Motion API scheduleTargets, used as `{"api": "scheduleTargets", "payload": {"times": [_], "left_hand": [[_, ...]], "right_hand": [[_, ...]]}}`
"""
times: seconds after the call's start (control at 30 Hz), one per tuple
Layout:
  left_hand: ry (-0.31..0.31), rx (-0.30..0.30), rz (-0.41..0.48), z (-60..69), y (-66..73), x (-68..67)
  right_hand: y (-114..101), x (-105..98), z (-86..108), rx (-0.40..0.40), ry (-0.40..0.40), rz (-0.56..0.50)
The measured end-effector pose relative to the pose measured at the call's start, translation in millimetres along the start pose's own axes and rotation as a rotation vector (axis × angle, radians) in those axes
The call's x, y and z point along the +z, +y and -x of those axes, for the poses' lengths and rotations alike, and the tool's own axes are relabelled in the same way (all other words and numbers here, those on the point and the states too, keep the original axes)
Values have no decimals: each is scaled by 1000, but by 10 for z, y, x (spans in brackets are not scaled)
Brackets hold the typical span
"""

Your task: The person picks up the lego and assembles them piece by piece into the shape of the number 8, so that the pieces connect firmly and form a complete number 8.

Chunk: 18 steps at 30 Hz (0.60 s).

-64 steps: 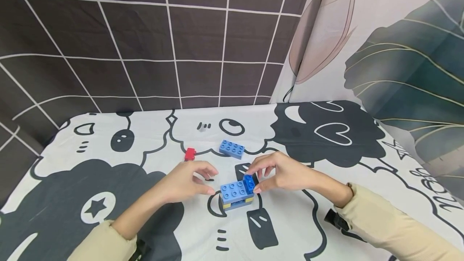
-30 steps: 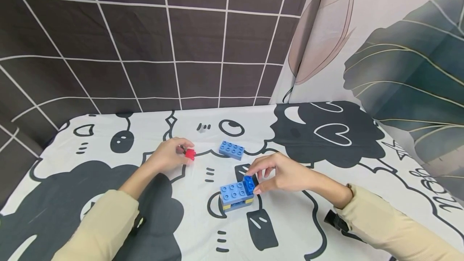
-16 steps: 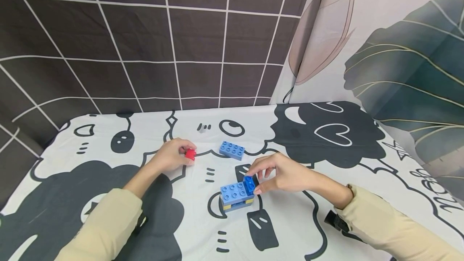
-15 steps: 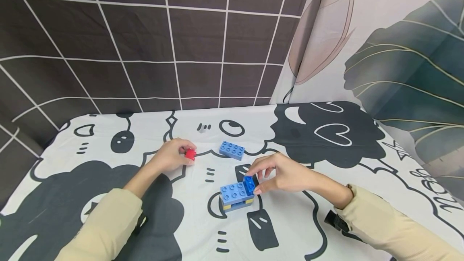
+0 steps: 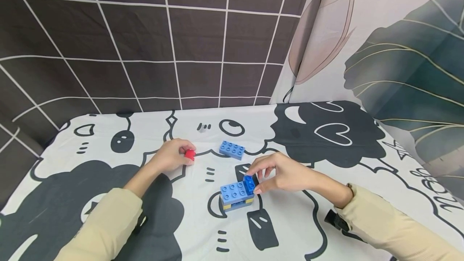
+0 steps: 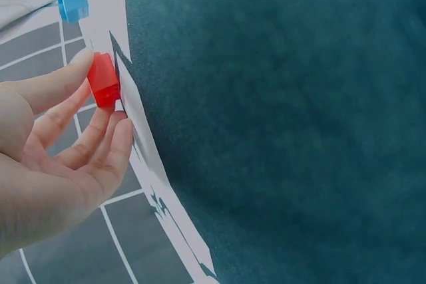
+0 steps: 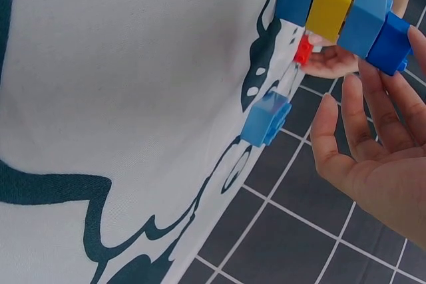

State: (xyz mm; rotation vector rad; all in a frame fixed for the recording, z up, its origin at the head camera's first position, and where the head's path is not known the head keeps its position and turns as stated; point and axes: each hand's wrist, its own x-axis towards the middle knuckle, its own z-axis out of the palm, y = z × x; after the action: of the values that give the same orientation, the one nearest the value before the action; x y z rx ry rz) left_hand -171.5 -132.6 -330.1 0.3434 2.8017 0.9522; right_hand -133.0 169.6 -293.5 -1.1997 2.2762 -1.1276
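Between thumb and fingers my left hand [image 5: 170,156] pinches a small red toy brick [image 5: 189,155], which the left wrist view also shows. My right hand [image 5: 282,172] pinches a small dark blue brick [image 5: 248,184] at its ends. That brick sits on the right end of a stack of bricks [image 5: 233,192], light blue above and below with yellow between. In the right wrist view the yellow brick [image 7: 329,8] shows between two light blue ones, with the dark blue brick [image 7: 389,43] on top.
A loose light blue brick [image 5: 232,150] lies on the printed black-and-white cloth [image 5: 290,228], behind the stack. A dark gridded cloth [image 5: 145,35] hangs at the back, and a leaf-patterned curtain [image 5: 406,67] hangs at the right.
My left hand has moved from beside the stack, back and left, to the red brick and pinches it. My right hand has stayed on the dark blue brick.
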Motion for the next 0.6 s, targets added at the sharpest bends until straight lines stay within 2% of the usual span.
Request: {"api": "scheduleTargets", "payload": {"times": [0.6], "left_hand": [[-5,-37,37,69,81,-49]], "right_hand": [[1,-1,0,2,-2,-7]]}}
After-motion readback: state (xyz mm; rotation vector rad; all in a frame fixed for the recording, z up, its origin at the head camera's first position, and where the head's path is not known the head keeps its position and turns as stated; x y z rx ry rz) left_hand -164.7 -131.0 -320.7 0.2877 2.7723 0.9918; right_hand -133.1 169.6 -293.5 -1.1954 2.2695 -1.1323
